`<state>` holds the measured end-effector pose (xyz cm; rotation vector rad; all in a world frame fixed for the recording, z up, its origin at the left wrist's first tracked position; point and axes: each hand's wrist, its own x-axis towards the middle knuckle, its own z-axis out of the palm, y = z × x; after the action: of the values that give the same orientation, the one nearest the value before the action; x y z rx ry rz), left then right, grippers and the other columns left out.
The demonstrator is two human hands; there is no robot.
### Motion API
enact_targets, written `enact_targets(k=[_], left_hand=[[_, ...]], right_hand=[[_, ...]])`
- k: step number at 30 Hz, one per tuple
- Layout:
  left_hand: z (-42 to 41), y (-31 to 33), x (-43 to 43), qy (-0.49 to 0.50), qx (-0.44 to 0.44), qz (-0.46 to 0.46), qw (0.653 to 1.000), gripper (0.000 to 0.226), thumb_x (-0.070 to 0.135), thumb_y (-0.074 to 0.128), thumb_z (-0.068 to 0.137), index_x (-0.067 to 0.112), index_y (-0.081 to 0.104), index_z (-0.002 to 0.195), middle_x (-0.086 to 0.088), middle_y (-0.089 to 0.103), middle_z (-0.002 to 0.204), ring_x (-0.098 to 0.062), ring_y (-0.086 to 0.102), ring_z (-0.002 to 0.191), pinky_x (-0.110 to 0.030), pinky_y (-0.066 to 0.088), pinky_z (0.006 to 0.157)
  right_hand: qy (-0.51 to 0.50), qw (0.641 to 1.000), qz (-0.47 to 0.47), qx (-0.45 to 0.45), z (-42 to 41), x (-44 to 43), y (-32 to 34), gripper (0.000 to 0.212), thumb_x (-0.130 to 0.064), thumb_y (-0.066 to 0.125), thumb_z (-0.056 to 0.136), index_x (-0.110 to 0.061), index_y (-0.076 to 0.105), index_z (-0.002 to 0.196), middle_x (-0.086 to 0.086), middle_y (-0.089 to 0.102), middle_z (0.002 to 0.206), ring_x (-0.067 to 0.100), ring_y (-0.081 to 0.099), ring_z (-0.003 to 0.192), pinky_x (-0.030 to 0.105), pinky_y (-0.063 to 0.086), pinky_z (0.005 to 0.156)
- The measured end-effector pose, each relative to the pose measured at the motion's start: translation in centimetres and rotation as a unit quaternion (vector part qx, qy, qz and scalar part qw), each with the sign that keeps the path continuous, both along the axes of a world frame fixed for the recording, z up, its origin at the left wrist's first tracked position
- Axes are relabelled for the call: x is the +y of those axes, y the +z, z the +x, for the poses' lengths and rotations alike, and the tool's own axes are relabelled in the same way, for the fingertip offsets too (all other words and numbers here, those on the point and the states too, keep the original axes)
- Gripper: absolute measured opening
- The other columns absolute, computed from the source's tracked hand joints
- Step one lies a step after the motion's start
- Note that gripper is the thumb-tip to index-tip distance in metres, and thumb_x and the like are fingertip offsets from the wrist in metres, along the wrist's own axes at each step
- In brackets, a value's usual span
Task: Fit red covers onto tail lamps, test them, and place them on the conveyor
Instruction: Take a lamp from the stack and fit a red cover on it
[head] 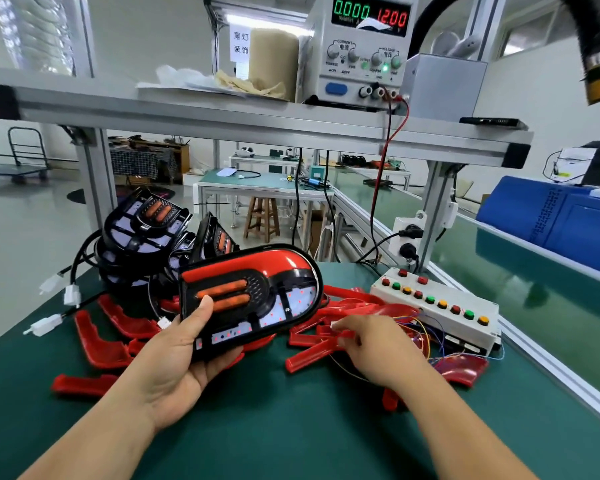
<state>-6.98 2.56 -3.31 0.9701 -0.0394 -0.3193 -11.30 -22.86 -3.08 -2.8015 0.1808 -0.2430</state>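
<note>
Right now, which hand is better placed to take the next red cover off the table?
Right, probably. The left hand grips the tail lamp; the right hand lies over the loose red covers, fingers curled at one. Whether it holds anything is unclear.

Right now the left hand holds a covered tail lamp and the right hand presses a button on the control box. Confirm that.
Not quite. The head view shows the left hand holding the tail lamp, but the right hand is off the control box: it pinches a small white connector above the loose red covers.
</note>
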Motion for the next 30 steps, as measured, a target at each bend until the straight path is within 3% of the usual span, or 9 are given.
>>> enact_targets(k=[3,6,11,13,17,20,25,28,30], left_hand=[[0.0,-0.3,-0.2,0.002,0.002,-0.002,1.0,0.046,0.033,0.065,0.074,0.013,0.066,0.116,-0.009,0.077,0.099,-0.02,0.075,0.077,-0.03,0.059,0.052],[0.2,-0.5,-0.2,0.0,0.002,-0.002,1.0,0.052,0.034,0.065,0.074,0.012,0.064,0.121,-0.01,0.076,0.103,-0.021,0.075,0.08,-0.03,0.06,0.054],[0.3,-0.6,-0.4,0.001,0.001,-0.02,1.0,0.053,0.034,0.064,0.077,0.011,0.062,0.125,-0.011,0.076,0.101,-0.021,0.075,0.078,-0.031,0.06,0.054],[0.3,-0.6,-0.5,0.009,0.006,-0.033,0.999,0.045,0.033,0.061,0.085,0.011,0.061,0.125,-0.011,0.077,0.097,-0.021,0.075,0.075,-0.031,0.06,0.054],[0.3,-0.4,-0.5,0.028,0.017,-0.061,0.998,0.033,0.03,0.054,0.096,0.008,0.063,0.12,-0.012,0.077,0.094,-0.02,0.075,0.073,-0.031,0.06,0.053],[0.4,-0.2,-0.3,0.042,0.021,-0.084,0.995,0.034,0.03,0.054,0.096,0.006,0.063,0.118,-0.012,0.077,0.093,-0.02,0.075,0.074,-0.031,0.06,0.053],[0.4,-0.2,-0.5,0.054,0.011,-0.08,0.995,0.035,0.029,0.054,0.096,0.012,0.058,0.127,-0.011,0.076,0.103,-0.019,0.075,0.078,-0.032,0.06,0.055],[0.3,-0.5,-0.9,0.057,-0.006,-0.061,0.996,0.028,0.029,0.055,0.095,0.019,0.059,0.121,-0.008,0.075,0.108,-0.018,0.075,0.08,-0.032,0.059,0.055],[0.1,-0.7,-1.2,0.051,-0.017,-0.046,0.998,0.028,0.031,0.054,0.095,0.021,0.059,0.121,-0.006,0.076,0.104,-0.017,0.075,0.079,-0.031,0.059,0.055]], right_hand=[[-0.027,0.999,-0.037,-0.006,0.4,0.5,-0.5,0.039,-0.059,0.046,0.092,-0.029,0.064,0.11,-0.002,0.069,0.103,0.022,0.065,0.099,0.032,0.051,0.077],[-0.045,0.998,-0.022,-0.032,0.6,1.0,-0.8,0.041,-0.065,0.047,0.088,-0.025,0.054,0.088,0.0,0.065,0.088,0.024,0.062,0.086,0.031,0.044,0.067],[-0.086,0.994,0.063,-0.028,0.2,1.1,0.0,0.024,-0.032,0.068,0.082,-0.024,0.051,0.066,-0.009,0.056,0.07,0.013,0.056,0.072,0.024,0.041,0.061],[-0.062,0.98,0.184,-0.054,-0.3,1.0,0.7,0.018,-0.017,0.071,0.079,-0.02,0.057,0.067,-0.006,0.06,0.063,0.008,0.057,0.057,0.019,0.04,0.051],[0.051,0.849,0.511,-0.124,-1.2,0.6,2.4,0.034,0.009,0.066,0.082,-0.019,0.058,0.099,0.001,0.053,0.058,0.009,0.053,0.045,0.02,0.044,0.042],[0.09,0.756,0.621,-0.183,-1.5,0.0,3.1,0.063,0.007,0.064,0.078,-0.033,0.05,0.125,-0.001,0.055,0.062,0.01,0.06,0.057,0.019,0.048,0.048],[0.114,0.62,0.745,-0.219,-1.2,1.2,2.9,0.07,0.001,0.063,0.072,-0.03,0.05,0.134,0.003,0.053,0.072,0.011,0.063,0.06,0.022,0.053,0.05],[0.13,0.578,0.782,-0.196,-0.9,3.0,2.1,0.087,0.003,0.064,0.071,-0.039,0.039,0.143,0.002,0.054,0.079,0.009,0.06,0.06,0.024,0.055,0.054],[0.135,0.589,0.775,-0.184,-0.8,4.6,1.2,0.086,0.003,0.064,0.07,-0.037,0.04,0.143,-0.004,0.058,0.071,0.007,0.06,0.059,0.024,0.055,0.056]])
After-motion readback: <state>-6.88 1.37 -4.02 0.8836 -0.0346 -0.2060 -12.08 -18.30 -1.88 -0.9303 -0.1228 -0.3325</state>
